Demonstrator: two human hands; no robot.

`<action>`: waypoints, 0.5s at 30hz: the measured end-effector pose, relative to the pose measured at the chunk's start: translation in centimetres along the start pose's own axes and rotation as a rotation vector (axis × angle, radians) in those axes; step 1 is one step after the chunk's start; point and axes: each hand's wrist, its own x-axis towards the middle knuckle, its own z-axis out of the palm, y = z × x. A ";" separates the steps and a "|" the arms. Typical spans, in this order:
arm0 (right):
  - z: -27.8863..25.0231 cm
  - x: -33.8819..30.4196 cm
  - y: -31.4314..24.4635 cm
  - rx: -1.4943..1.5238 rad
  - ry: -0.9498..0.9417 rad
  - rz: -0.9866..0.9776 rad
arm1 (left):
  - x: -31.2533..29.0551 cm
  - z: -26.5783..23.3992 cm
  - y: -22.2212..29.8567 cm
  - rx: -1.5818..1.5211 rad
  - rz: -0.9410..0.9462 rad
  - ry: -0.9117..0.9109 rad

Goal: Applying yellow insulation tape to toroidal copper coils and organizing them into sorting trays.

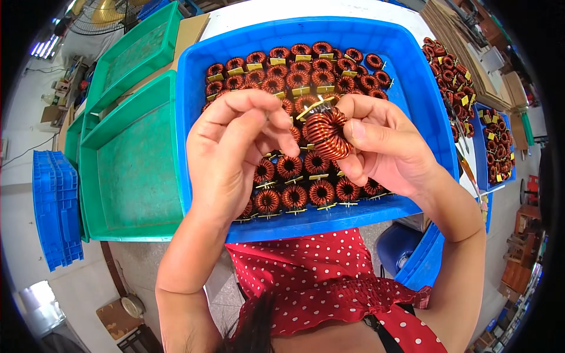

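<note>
Wearing red cloth with white dots (pixel 306 259), the person is at the near side of the big blue tray (pixel 329 223), which is my landmark. Both forearms reach over its near rim. Right hand (pixel 388 135) above the tray's middle, thumb and fingers closed on a copper-wound ring coil (pixel 327 135); the coil is lifted clear of the tray floor, tilted, its yellow base plate (pixel 307 110) toward the left hand (pixel 232 132). That hand hangs over the tray's left half, fingers curled in, thumb close to the fingertips; cannot tell whether anything thin is pinched there. Below the hands, inside the tray: near rows of coils (pixel 321 193), side by side, rings facing up, yellow plates at their edges. More rows (pixel 300 79) toward the tray's far wall, partly hidden by the hands. Just left of the tray, a green tray (pixel 132 182), a second green tray (pixel 141 56) beyond it. Farther left of the tray, well apart, stacked blue crates (pixel 57 209). Right of the tray: a loose heap of similar coils (pixel 447 70), then a smaller blue tray (pixel 497 186) also holding coils. Past the tray's far rim, a white tabletop (pixel 329 9); off its far left corner, a fan (pixel 106 15).
</note>
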 end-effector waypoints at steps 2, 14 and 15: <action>0.0 0.0 0.0 0.012 -0.010 -0.005 | 0.3 -0.3 -0.3 0.023 0.070 -0.064; 0.2 -0.2 0.0 0.011 0.005 0.047 | -0.4 1.0 0.0 0.228 0.087 -0.033; 0.3 -0.2 0.1 0.000 0.002 0.047 | -0.5 1.1 -0.3 0.248 0.144 -0.016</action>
